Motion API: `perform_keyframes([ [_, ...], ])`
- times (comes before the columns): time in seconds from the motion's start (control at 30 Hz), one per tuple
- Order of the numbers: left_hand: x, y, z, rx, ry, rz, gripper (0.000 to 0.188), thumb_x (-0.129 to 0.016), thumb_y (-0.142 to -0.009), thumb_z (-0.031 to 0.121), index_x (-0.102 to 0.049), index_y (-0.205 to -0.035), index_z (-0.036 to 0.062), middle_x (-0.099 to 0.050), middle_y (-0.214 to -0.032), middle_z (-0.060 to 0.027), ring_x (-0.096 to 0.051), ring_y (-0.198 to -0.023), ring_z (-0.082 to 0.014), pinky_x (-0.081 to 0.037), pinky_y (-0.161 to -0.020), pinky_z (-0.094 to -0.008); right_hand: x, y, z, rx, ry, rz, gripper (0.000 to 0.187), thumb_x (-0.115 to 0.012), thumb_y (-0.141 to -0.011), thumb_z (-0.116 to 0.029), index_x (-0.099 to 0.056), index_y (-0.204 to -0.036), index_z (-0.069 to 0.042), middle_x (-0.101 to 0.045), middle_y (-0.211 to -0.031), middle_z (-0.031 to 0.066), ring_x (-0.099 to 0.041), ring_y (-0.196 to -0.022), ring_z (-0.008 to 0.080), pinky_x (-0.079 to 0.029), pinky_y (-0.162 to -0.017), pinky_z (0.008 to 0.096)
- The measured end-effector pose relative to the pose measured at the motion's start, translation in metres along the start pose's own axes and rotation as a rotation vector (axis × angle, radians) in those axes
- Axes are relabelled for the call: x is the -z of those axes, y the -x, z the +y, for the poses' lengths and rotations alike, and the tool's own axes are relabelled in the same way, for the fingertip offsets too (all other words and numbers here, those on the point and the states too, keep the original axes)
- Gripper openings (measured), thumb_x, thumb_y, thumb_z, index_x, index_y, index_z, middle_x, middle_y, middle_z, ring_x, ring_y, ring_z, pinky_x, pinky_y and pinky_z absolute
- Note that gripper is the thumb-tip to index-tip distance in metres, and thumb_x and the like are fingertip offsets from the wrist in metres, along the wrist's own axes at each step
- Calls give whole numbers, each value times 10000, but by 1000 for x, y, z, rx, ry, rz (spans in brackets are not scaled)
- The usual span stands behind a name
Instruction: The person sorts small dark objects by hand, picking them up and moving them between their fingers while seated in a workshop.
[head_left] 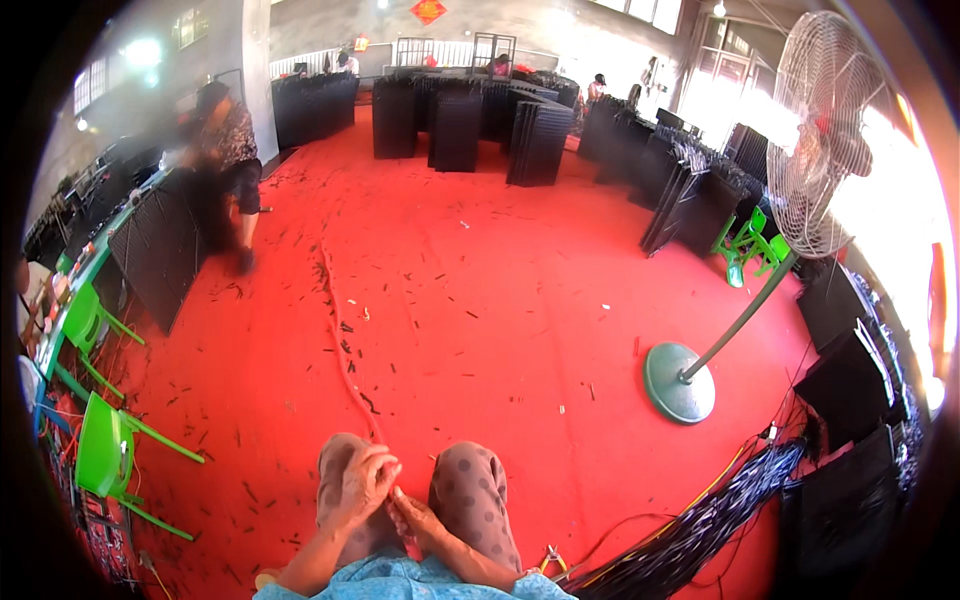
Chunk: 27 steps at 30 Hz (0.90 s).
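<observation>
My left hand [368, 484] is in front of my left knee, its fingers curled and pinched together; whatever they hold, if anything, is too small to make out. Just below and to the right, my right hand [420, 522] is closed, thumb pointing up toward the left fingers. Beside its palm shows a narrow pinkish-red thing [406, 534] whose kind I cannot tell. Both hands are close together over my lap, above dotted brown trousers [468, 490]. Near my right hip lie pliers [552, 558] with yellow handles.
A bundle of dark strips [715, 515] lies at the right. A standing fan [680, 382] is beyond it. Green chairs [105, 445] line the left bench. Black panels [455, 125] stand at the back. Dark scraps litter the red floor [500, 300]. Another person [232, 145] is at far left.
</observation>
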<state>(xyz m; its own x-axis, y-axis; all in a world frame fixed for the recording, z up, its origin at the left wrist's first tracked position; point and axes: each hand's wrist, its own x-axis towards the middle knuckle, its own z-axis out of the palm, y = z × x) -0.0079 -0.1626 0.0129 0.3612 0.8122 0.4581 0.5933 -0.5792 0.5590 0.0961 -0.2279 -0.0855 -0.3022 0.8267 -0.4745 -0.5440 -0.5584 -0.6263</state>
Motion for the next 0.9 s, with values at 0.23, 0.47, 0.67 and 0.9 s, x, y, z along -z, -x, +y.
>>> perform_keyframes([
  [0.23,-25,38,-1,622,736,-396,254,-550,-856,249,-587,-955,18,-535,-754,-16,-508,-647,-63,-450,-564,-217,9,-1,5,15,-299,-165,313,-480,-857,-453,-489,-784,-149,-394,-628,-47,-318,-485,67,-281,-474,215],
  [0.47,-6,31,3,794,990,-564,232,-527,-865,200,-565,-1000,16,-564,-783,-20,-534,-662,-84,-466,-592,-212,4,5,-13,-42,-531,-278,392,-436,-843,-501,-518,-856,-118,-402,-594,-44,-317,-469,48,-276,-439,188],
  [0.67,-2,40,-14,371,585,-324,160,-572,-820,104,-578,-924,-17,-615,-814,-76,-586,-748,-110,-478,-671,-239,5,4,-11,-80,-500,-328,460,-373,-852,-536,-535,-906,-108,-404,-614,-52,-297,-468,52,-271,-447,180],
  [0.9,17,29,-26,294,321,-9,177,-655,-753,150,-564,-828,18,-614,-743,-75,-588,-637,-169,-467,-575,-265,-4,18,-20,229,113,-75,334,-454,-896,-363,-549,-1019,-67,-488,-675,-32,-412,-547,50,-337,-503,178],
])
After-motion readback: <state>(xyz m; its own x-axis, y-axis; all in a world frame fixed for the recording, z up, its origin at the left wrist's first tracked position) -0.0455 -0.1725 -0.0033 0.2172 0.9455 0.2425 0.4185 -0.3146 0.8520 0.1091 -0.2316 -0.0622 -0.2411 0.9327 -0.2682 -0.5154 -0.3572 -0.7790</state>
